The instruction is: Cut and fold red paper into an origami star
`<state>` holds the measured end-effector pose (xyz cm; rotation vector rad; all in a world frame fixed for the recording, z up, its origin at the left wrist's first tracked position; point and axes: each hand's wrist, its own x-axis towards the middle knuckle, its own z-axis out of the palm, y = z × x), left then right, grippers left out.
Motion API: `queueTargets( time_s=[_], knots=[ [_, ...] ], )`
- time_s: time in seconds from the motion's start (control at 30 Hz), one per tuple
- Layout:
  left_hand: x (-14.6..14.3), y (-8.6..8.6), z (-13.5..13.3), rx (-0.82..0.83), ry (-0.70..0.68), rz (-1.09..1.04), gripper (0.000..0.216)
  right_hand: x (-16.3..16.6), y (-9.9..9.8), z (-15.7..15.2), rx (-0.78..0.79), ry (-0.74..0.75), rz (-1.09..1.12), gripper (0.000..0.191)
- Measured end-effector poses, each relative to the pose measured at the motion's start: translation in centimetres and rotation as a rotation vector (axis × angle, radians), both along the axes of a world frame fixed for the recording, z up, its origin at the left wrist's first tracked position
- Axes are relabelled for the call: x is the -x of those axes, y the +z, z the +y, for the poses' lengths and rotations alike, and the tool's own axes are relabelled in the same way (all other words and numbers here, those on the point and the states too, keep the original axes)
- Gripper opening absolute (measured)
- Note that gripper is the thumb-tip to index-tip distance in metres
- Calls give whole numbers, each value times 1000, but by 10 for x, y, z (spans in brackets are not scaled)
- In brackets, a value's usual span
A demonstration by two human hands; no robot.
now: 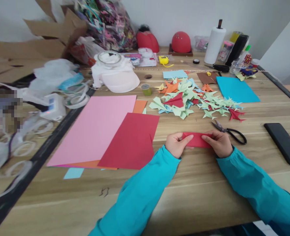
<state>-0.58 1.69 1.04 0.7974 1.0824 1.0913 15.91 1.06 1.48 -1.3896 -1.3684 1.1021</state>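
A small folded red paper [197, 140] lies on the wooden table [189, 183] between both hands. My left hand [176, 145] pinches its left end, thumb on top. My right hand [220, 143] presses and grips its right end with closed fingers. Both arms wear teal sleeves. Black-handled scissors [229, 131] lie just beyond my right hand. A heap of folded paper shapes [196, 100], mostly pale green with red and orange ones, sits farther back.
Large red [132, 141], pink [96, 127] and orange sheets lie to the left. A blue sheet [237, 89] and a black phone [283, 143] are at the right. A paper towel roll [215, 44], red helmets, a white cap and tape rolls crowd the back and left.
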Motion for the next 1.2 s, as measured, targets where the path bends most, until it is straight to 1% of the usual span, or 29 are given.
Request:
queueTargets(
  time_s=[0.17, 0.5, 0.6, 0.77, 0.9, 1.2],
  knots=[
    [0, 1, 0, 30, -15, -44, 42, 0, 0, 1, 3, -16, 1, 26],
    [1, 2, 0, 29, 10, -42, 37, 0, -1, 1, 30, -7, 19, 26],
    [1, 3, -1, 27, 17, -31, 38, 0, 0, 1, 41, -4, 43, 27],
    [0, 5, -1, 60, 81, -52, 42, 2, 2, 1, 81, -40, 82, 27],
    [0, 5, -1, 53, 135, -79, 40, 4, 5, 1, 86, -40, 130, 28],
    [0, 4, 0, 52, 129, -55, 40, 1, 2, 2, 68, -42, 54, 33]
  ],
)
